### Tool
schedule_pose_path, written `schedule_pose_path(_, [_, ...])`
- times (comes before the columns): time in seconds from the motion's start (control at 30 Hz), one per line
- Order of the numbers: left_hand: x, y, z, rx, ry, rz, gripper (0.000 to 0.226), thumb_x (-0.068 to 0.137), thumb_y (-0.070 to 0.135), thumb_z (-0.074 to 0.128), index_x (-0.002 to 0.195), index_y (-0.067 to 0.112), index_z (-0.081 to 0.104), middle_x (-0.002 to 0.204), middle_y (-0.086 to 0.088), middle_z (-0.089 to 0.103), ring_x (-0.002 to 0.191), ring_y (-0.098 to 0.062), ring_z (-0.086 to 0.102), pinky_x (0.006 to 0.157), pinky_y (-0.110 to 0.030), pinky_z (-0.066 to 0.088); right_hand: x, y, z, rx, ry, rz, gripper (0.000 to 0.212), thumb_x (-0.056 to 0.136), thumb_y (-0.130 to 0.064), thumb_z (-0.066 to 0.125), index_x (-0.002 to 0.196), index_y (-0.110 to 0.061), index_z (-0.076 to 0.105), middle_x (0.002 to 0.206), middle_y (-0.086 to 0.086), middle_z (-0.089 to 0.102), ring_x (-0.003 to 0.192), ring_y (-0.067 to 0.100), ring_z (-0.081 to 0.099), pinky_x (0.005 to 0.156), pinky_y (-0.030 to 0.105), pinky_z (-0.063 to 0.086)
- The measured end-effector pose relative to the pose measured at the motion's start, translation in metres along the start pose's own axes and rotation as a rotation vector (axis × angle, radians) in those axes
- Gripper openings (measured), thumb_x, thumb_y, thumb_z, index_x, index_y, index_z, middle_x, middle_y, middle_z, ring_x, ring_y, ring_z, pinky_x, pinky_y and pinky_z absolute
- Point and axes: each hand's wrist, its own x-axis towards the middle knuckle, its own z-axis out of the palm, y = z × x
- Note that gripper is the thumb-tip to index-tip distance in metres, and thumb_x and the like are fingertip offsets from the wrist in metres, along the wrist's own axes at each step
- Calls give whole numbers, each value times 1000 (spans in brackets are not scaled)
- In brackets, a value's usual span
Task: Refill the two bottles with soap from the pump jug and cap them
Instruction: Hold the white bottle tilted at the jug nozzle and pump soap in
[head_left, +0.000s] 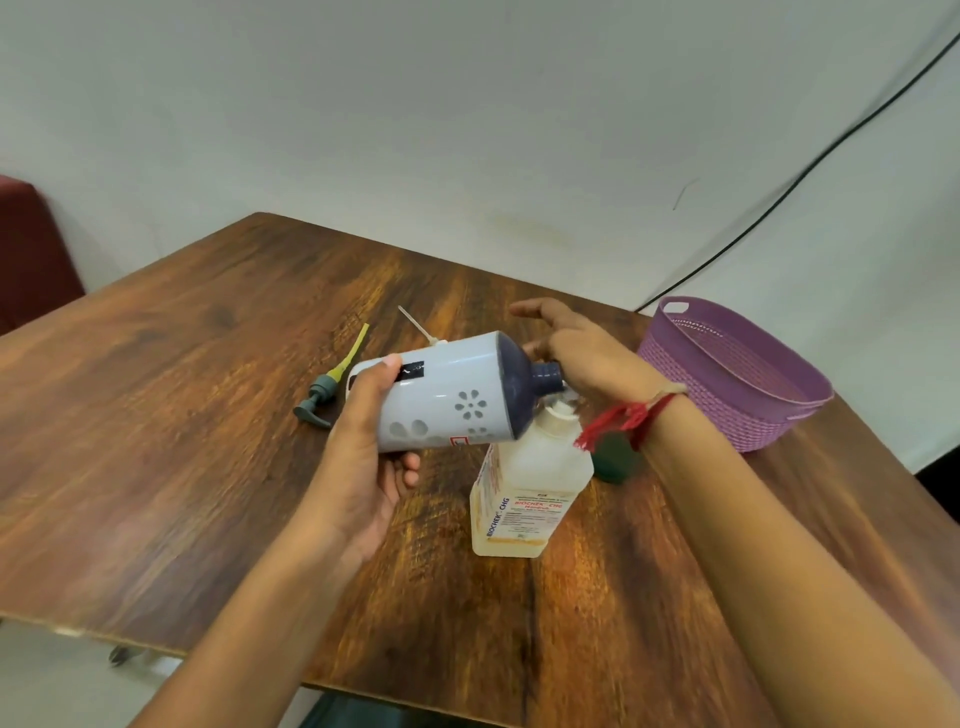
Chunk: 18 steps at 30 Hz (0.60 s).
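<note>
Left hand (363, 452): fingers and thumb wrapped around the base end of the grey bottle (447, 400), which it holds off the tabletop (182, 415). The bottle is tilted almost level and uncapped. Its dark blue neck points right and ends just above the pump head (562, 410) of the pump jug (530, 483).

Right hand (582, 353): released, fingers extended and spread, grasping nothing. It hovers over the pump head. The bottle neck and the wrist hide the contact area, so it cannot be determined whether the palm touches the pump. A red thread (641, 413) is tied around this wrist, and its tassel hangs in front of the jug's shoulder.

The pump jug stands upright near the middle of the tabletop, toward the right edge. Its contents are pale yellow and its label is only partly legible.

A dark green object (615, 462) stands just behind the jug. The wrist and tassel cover most of it, so it cannot be identified.

A loose grey pump with a yellow tube (319, 395) lies flat on the far side of the left hand. A white tube (415, 325) projects from behind the bottle, with its lower end hidden.

A purple basket (717, 415) sits at the far right corner.
</note>
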Motion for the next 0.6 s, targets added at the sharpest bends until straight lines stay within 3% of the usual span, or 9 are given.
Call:
schedule_pose_path(0.13, [-1,4,2,-17,-23,28,41,67,55,57,93,22,59,64,1,57,42,-5,42,35,-14,37,3,-14,-7,-68,-98,-32,30,93,1,38,105,-18,58,114,6,58,93,14,56,76,20,48])
schedule_pose_path(0.17, [0,4,2,-19,-17,38,41,67,54,56,92,22,59,64,1,56,42,-5,41,34,-14,37,3,-14,-6,-44,-113,-42,29,93,1,38,96,-18,60,111,7,60,93,17,56,75,21,49])
schedule_pose_path(0.23, [1,2,0,-21,-5,45,38,67,54,57,90,23,59,63,1,56,41,-5,40,33,-14,36,0,-8,1,81,-80,-35,36,92,5,34,83,-18,60,94,6,61,78,16,57,55,15,49])
schedule_pose_path(0.27, [1,0,-1,-19,-6,35,37,68,53,57,89,23,60,63,1,56,41,-5,40,34,-13,35,-2,-5,5,150,-39,-29,37,90,7,33,81,-16,60,89,5,60,72,15,56,49,14,48])
schedule_pose_path(0.33, [1,-2,-2,-25,-9,3,37,67,54,57,87,22,60,61,1,57,40,-5,40,34,-12,35,-3,3,9,200,42,-50,35,86,9,35,85,-15,61,92,8,61,74,16,57,53,18,50])
schedule_pose_path(0.47, [0,2,-2,-36,-14,23,34,68,55,65,83,24,62,60,1,56,40,-6,40,33,-13,36,0,-9,-2,-24,-25,-76,30,91,2,37,96,-15,60,102,7,61,85,15,57,64,21,46])
schedule_pose_path(0.6, [4,4,0,-31,13,34,34,66,54,58,82,24,61,58,1,54,38,-6,39,33,-13,35,-1,-17,-9,-181,-52,-126,33,90,4,35,86,-16,60,92,1,59,86,16,55,70,24,45])
